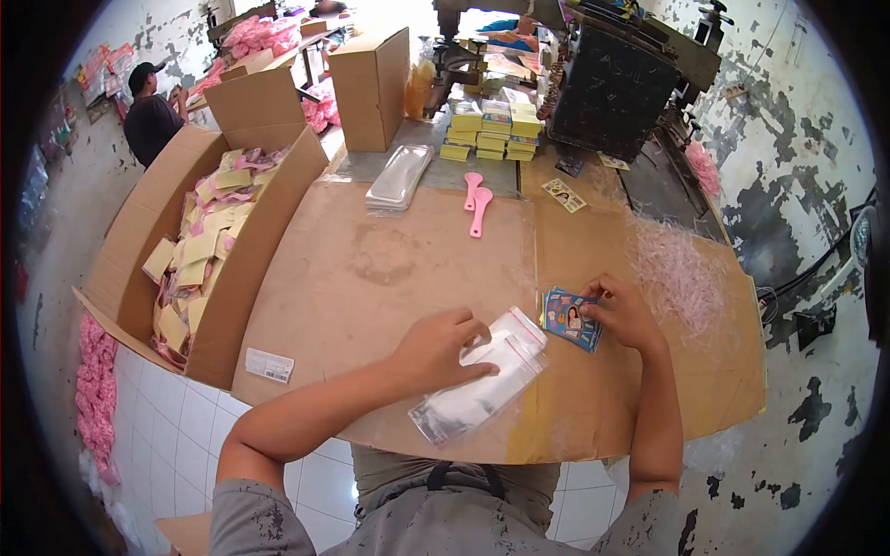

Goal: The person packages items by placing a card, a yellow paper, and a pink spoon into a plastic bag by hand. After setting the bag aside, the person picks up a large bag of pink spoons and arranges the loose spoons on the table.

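Observation:
Clear plastic bags (477,394) with red-edged flaps lie in a slanted pile near the front edge of the cardboard-covered table (371,306). My left hand (445,350) rests on the pile's left side, its thumb and fingers apart over the plastic. To the right of the bags, my right hand (619,310) has its fingertips closed on a small stack of blue printed cards (570,320). The two hands are apart, with the bags' upper end between them.
A long carton (269,222) of yellow packets stands at left. Pink spoons (479,211), a stack of clear sleeves (400,176) and yellow card stacks (491,125) lie toward the back. Pink shredded filler (681,273) is at right. A person (153,116) stands far left.

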Available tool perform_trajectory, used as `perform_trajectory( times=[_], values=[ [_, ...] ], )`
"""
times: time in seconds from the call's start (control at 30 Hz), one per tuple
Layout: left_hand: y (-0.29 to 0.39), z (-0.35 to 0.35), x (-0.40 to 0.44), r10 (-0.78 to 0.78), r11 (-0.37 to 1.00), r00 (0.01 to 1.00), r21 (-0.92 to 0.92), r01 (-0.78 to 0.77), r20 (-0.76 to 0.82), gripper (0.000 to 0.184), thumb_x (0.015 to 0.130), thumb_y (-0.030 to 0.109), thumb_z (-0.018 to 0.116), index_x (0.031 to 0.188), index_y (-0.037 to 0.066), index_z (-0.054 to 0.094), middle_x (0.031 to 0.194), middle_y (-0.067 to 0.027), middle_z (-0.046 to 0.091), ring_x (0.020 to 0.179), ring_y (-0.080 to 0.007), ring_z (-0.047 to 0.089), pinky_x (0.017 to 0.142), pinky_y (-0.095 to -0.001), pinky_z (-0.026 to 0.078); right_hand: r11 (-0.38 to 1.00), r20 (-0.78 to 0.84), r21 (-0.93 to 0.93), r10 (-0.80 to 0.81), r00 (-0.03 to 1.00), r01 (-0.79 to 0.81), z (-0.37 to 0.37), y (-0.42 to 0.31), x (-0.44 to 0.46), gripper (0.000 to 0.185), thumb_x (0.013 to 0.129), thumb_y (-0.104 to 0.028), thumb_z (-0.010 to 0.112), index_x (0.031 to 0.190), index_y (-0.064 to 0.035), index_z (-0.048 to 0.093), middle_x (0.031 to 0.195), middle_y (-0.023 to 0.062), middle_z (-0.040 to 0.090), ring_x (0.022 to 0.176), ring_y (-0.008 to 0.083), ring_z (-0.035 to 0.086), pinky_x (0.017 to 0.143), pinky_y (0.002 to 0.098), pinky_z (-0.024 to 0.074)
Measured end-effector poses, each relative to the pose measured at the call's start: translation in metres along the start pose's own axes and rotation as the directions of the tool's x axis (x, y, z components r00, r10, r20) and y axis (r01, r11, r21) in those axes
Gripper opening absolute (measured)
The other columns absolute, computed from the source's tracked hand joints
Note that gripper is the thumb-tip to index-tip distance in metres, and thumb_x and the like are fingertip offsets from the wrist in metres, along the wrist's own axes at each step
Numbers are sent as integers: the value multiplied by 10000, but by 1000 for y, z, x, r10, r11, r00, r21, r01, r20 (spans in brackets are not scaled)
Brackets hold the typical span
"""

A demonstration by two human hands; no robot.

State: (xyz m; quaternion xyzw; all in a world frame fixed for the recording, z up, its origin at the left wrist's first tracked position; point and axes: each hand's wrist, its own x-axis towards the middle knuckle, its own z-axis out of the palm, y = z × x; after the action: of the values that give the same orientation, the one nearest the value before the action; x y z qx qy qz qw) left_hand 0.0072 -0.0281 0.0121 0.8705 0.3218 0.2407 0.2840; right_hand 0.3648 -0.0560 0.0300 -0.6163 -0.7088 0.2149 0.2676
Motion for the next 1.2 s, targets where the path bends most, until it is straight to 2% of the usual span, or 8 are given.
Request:
perform_trajectory(
  times=[0.07, 0.2, 0.4, 0.53, 0.67, 0.73, 0.93, 1.2],
  values=[
    [-4, 8, 1, 104, 994, 994, 25, -103, -22, 242, 849, 232, 850, 1008, 90, 736, 867, -39, 614, 727, -171, 623, 658, -304, 514, 1000, -11, 30, 6, 1000, -6, 1, 0, -2, 238, 839, -76, 798, 1055, -19, 715, 958, 91, 684, 944, 230, 664, 875, 379, 508],
    [-11, 9, 2, -39, 990, 999, -137, 42, 22, 188, 879, 191, 823, 999, 74, 739, 921, -48, 651, 714, -156, 624, 648, -307, 507, 997, -135, 79, 4, 991, 7, 2, -9, -4, 188, 878, -65, 766, 1053, -22, 711, 979, 93, 702, 965, 186, 662, 874, 348, 509],
    [-10, 3, 4, -182, 907, 982, -378, 183, 39, 111, 949, 114, 742, 999, 32, 685, 934, -42, 707, 749, -123, 635, 682, -295, 520, 768, -9, 608, -247, 969, 202, 24, -40, -12, 170, 919, -77, 739, 1075, -16, 711, 998, 80, 718, 935, 161, 658, 843, 322, 516],
    [-30, 11, 10, -211, 631, 975, -771, 86, -65, 154, 992, 55, 669, 1132, 21, 613, 980, -100, 736, 869, -165, 721, 766, -305, 565, 964, 192, 170, -234, 953, 203, 46, -63, -12, 153, 927, -64, 730, 1075, -28, 722, 974, 30, 713, 832, 101, 623, 695, 297, 504],
    [-30, -16, 12, -231, 359, 968, -915, 181, 101, 319, 1017, 33, 634, 1305, 10, 497, 1071, -194, 750, 958, -210, 757, 849, -335, 611, 937, 73, 332, -139, 988, 107, 37, -65, -13, 213, 926, -56, 730, 1137, -29, 715, 946, 10, 703, 769, 73, 585, 656, 267, 476],
    [-14, -22, 11, -239, 369, 963, -905, 212, 128, 375, 1019, 46, 644, 1342, -1, 461, 1077, -201, 754, 940, -211, 759, 842, -340, 621, 911, -3, 412, 13, 1000, -11, 38, -65, -14, 249, 933, -57, 727, 1179, -27, 706, 939, 2, 699, 772, 63, 579, 668, 254, 473],
    [-6, -13, 8, -189, 471, 974, -859, 199, 123, 476, 1012, 38, 661, 1421, -17, 426, 1045, -186, 770, 924, -178, 759, 831, -299, 610, 717, -239, 683, 41, 970, 138, 46, -75, -10, 281, 962, -39, 692, 1242, -23, 686, 994, 22, 716, 840, 73, 615, 713, 246, 485],
    [-3, -7, 4, -102, 659, 989, -737, 148, 107, 575, 1016, 65, 667, 1520, 29, 392, 1088, -174, 769, 962, -182, 756, 856, -302, 605, 914, -67, 205, -345, 936, 351, 38, -83, -9, 310, 951, -54, 718, 1259, -35, 688, 1011, 54, 727, 832, 80, 622, 700, 274, 490]
  ],
)
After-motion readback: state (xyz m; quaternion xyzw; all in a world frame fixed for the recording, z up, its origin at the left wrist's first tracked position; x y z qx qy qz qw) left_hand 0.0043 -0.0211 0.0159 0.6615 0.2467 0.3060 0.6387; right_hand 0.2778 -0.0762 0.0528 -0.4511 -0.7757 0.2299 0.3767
